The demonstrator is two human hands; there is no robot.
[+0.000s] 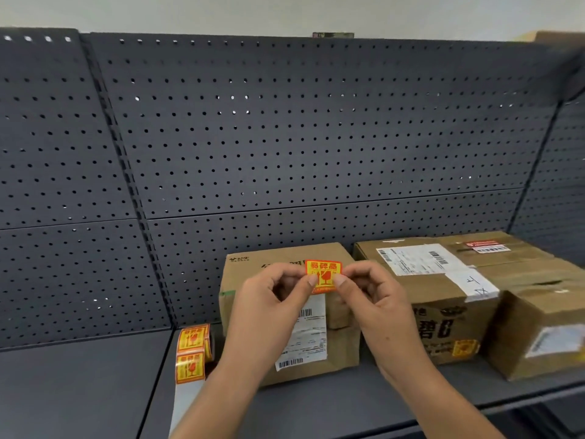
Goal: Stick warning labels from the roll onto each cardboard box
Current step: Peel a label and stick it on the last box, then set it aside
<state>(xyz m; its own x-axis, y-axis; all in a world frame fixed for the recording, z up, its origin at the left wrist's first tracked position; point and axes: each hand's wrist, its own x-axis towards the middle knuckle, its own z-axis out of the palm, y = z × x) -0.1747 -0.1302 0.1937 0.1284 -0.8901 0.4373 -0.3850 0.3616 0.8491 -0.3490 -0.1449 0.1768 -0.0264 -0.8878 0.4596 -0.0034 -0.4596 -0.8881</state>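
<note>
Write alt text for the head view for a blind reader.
The left hand and right hand pinch an orange warning label between them, in front of a cardboard box on a dark shelf. The label roll sits left of it; a larger box and a third box stand to its right.

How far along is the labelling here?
Done: the middle box carries an orange sticker on its front. In hand: left hand and right hand pinch a peeled label before the left box. Left: that box and, seemingly, the right box show none; the roll sits on the shelf.
</note>
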